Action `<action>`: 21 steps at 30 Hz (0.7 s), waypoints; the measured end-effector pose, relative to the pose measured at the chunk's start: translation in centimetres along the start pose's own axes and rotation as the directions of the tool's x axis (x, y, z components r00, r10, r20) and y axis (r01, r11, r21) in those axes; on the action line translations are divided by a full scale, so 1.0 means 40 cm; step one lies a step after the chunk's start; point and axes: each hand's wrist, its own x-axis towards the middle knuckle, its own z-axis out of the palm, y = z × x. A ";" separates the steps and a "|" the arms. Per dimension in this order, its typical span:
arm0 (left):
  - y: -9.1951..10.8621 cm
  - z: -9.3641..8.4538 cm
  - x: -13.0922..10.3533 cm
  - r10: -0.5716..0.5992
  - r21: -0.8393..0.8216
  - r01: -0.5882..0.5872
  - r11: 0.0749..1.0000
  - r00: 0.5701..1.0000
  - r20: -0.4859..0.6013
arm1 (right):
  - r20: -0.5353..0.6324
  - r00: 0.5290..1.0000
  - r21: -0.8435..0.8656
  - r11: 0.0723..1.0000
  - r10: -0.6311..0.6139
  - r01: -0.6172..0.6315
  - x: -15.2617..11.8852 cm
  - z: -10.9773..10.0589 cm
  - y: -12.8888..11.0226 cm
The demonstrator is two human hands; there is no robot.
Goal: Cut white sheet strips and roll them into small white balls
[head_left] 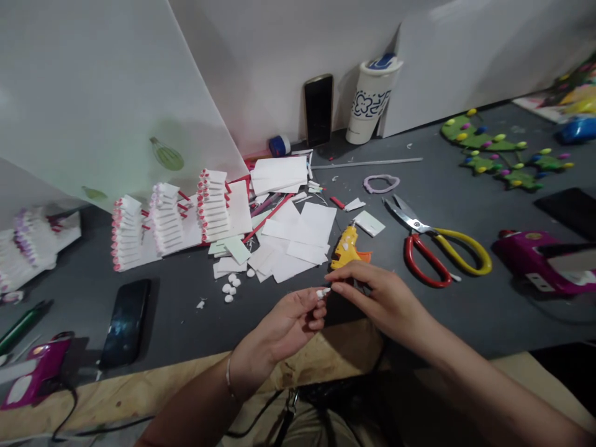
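My left hand point(295, 320) is closed around a small white piece point(322, 293) near the table's front edge. My right hand point(372, 288) meets it from the right, thumb and forefinger pinched together at the white piece's tip. Just beyond the right hand lies a yellow glue gun point(346, 247), partly hidden by that hand. White paper cards point(307, 230) spread behind the hands. Several small white balls point(226, 288) rest to the left of my left hand.
Scissors point(416, 226) with red and yellow handles lie right. Rows of white sticks with red tips point(212, 205) stand left, near a dark phone point(125, 323). A cup point(372, 102) and another phone point(319, 110) stand at the back. A magenta device point(542, 261) sits far right.
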 end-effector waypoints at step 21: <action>-0.001 0.000 -0.003 -0.030 -0.149 0.021 0.989 0.998 -0.057 | 0.025 0.868 -0.261 0.835 -0.496 0.485 0.002 0.006 0.005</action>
